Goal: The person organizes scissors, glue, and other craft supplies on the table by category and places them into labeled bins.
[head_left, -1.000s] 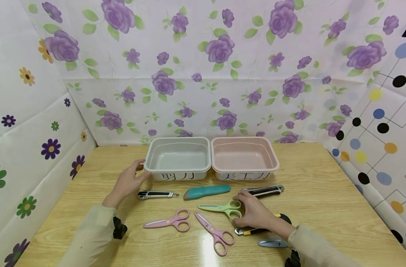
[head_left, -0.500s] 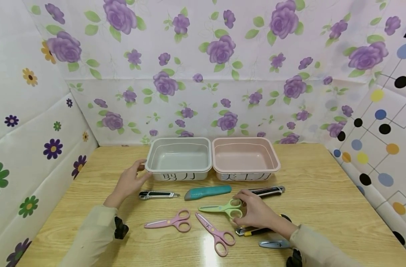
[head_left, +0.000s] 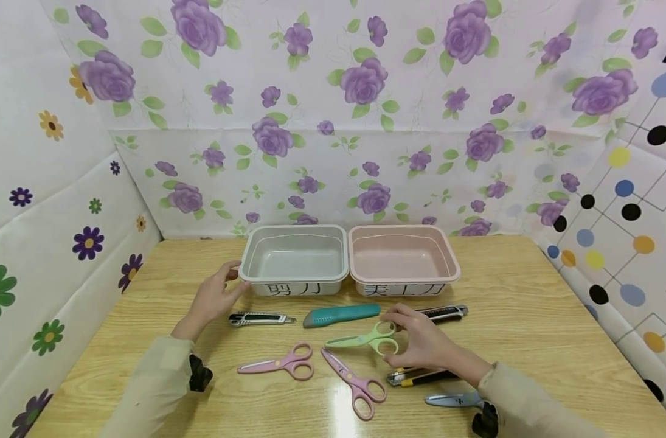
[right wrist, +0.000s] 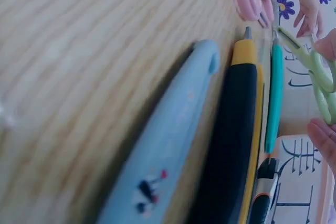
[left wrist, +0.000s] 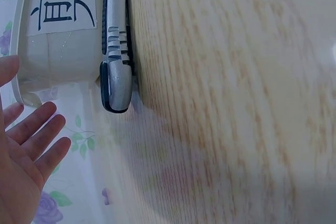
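My right hand pinches the handle loops of light green scissors, which are lifted off the table with the blades pointing left. In the right wrist view, the green scissors sit between thumb and fingertips at the right edge. My left hand is at the left end of a grey bin, its thumb at the rim. The left wrist view shows the fingers of the left hand fairly straight and spread beside the bin. A silver-black utility knife lies near that hand.
A pink bin adjoins the grey one. On the table lie a teal utility knife, a black utility knife, yellow-black utility knives, two pink scissors and blue scissors, partly hidden by the right sleeve.
My right hand has taken hold of the green scissors and raised them slightly from the table. The left hand stays at the grey bin.
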Demonstrator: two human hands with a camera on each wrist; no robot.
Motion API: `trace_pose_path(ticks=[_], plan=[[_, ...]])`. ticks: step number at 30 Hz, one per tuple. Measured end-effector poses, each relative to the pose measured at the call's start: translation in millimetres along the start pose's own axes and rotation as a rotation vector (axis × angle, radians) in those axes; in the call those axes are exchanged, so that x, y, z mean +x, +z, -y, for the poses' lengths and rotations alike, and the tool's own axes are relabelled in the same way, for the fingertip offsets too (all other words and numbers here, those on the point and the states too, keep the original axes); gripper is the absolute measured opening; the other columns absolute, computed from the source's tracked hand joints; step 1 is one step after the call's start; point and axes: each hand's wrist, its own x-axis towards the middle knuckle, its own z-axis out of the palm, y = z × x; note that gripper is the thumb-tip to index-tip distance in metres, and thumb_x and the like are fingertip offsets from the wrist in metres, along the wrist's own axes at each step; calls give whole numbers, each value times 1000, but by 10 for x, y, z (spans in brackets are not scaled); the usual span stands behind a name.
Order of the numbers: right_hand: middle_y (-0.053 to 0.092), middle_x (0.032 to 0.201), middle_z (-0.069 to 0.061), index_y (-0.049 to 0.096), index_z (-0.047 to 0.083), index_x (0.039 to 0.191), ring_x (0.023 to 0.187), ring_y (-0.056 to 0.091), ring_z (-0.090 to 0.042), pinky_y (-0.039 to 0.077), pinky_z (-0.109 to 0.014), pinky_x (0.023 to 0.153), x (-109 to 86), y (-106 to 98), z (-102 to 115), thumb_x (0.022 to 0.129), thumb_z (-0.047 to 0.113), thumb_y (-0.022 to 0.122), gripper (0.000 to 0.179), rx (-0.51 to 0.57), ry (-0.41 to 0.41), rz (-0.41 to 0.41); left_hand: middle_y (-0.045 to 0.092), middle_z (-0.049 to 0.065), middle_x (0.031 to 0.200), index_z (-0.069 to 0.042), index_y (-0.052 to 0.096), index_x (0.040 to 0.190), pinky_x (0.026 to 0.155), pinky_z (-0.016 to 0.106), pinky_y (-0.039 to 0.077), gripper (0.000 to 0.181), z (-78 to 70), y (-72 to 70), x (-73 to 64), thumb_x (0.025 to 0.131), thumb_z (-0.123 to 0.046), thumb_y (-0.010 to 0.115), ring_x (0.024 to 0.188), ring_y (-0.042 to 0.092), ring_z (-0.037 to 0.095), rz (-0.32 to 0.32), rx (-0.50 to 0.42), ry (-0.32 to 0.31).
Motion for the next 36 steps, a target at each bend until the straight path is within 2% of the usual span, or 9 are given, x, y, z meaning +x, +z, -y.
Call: trace_pose_path(ticks=[6,10,15,22,31,36], plan=[[54,102,-6,60,-1,107,75,51,-5,48,-16,63,71,-6,22,59,23,77,56,5,-56,-23,58,25,112,0,39,132,86,57,42,57,-4,-7,-4,89,-35,56,104,53,44,-2,-12,-3],[54,101,-4,60,0,107,73,52,-8,49,-21,61,99,-29,22,59,23,77,56,12,-41,-16,58,25,112,-1,39,132,86,56,42,57,-9,4,2,89,-34,57,104,53,43,1,-14,-7],[55,105,-5,60,1,108,75,55,-15,51,-28,62,163,-94,18,58,24,77,58,-36,-41,-41,58,25,112,-1,39,132,86,56,42,57,-18,0,7,89,-33,58,104,53,43,3,-15,-10],[55,99,-3,60,2,108,75,52,-9,49,-24,62,333,-212,-25,61,27,76,56,-47,-86,-75,58,25,112,0,39,132,86,57,42,58,-15,-18,-1,89,-35,56,104,53,44,9,-7,-15],[54,101,-6,58,-1,110,78,52,-11,51,-29,63,567,-321,-29,64,26,76,57,-14,-117,-88,57,26,113,1,41,131,87,56,41,58,-22,-39,15,89,-35,57,104,53,43,13,-2,-7],[53,103,-5,57,1,111,78,53,-12,50,-26,64,632,-339,-24,66,26,76,55,-10,-120,-91,57,26,113,2,41,131,87,56,41,58,-33,-43,18,89,-35,57,105,53,43,22,-5,-9]])
